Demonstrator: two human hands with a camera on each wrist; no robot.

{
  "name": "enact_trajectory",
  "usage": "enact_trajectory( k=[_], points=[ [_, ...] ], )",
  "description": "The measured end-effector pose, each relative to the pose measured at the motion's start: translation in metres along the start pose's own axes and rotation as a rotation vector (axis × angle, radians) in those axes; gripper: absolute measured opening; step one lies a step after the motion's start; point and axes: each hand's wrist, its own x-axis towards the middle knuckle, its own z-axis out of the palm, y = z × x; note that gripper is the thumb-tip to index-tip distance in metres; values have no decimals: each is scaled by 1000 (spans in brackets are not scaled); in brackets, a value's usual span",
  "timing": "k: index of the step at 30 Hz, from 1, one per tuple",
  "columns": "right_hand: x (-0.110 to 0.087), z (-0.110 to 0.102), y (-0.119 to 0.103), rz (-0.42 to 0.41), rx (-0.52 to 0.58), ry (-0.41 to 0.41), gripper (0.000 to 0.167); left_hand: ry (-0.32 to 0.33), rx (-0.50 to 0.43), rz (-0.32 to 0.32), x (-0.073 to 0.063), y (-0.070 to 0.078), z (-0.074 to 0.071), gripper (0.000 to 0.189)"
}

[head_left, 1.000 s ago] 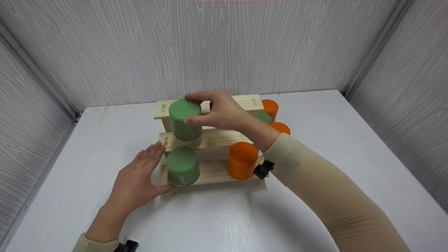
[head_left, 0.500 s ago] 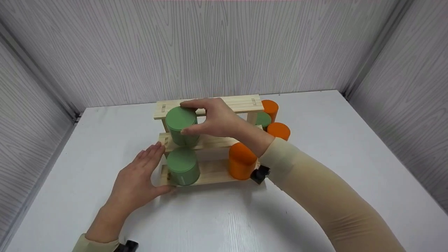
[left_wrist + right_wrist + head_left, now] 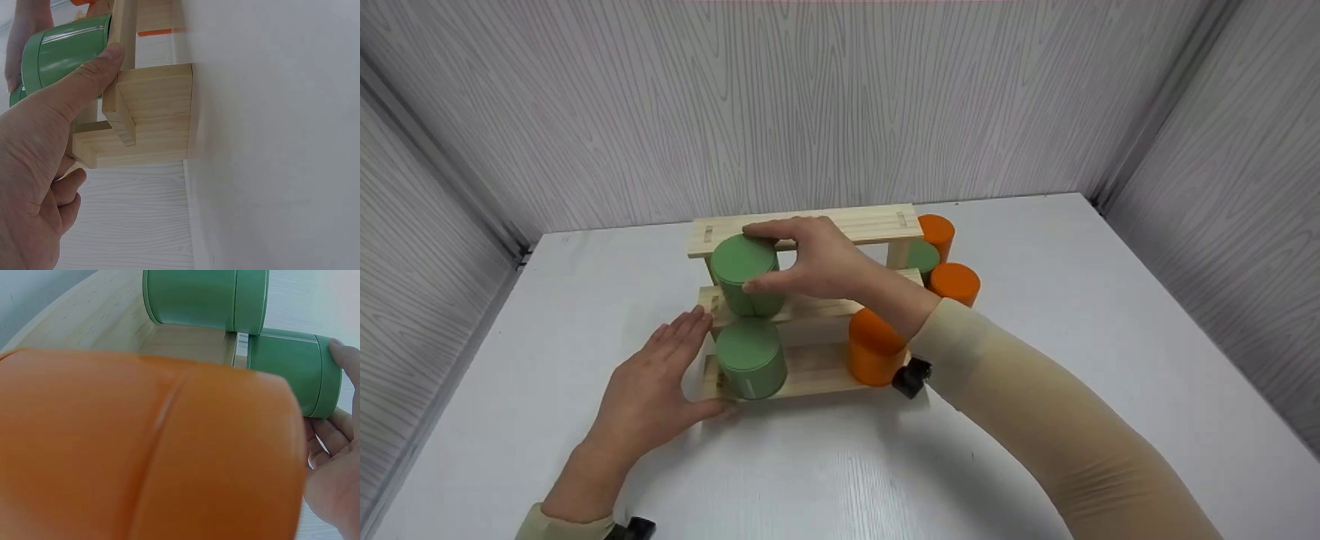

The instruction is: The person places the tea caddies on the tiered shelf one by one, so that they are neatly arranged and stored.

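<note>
My right hand (image 3: 825, 259) holds a green lidded canister (image 3: 744, 274) between thumb and fingers, upright at the left end of the middle shelf of a three-step wooden rack (image 3: 855, 223). A second green canister (image 3: 750, 360) stands directly in front on the bottom shelf. Along the rack's left end lies my left hand (image 3: 660, 379), fingers extended to the middle shelf's end and thumb against the bottom shelf's front edge. The left wrist view shows that thumb (image 3: 93, 79) on the wood, beside the lower green canister. An orange canister (image 3: 874, 360) sits at the bottom shelf's right end, partly behind my right forearm.
Behind the rack's right end stand two more orange canisters (image 3: 956, 281) and a green one (image 3: 922, 257), partly hidden. The rack stands on a white table (image 3: 1035, 300) with grey wood-grain panels (image 3: 810, 97) at the back and sides.
My right hand has brought the green canister down and slightly left, nearer the middle shelf's left end. The left hand has stayed against the rack.
</note>
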Motion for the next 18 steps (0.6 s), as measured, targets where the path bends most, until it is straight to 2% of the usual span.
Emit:
enact_trajectory(
  k=[12,18],
  points=[
    [-1,2,0,30,-13,-19,75,26,2,20,0,0,1,120],
    [0,3,-1,54,-66,-38,76,59,10,37,-1,-2,2,122]
  ],
)
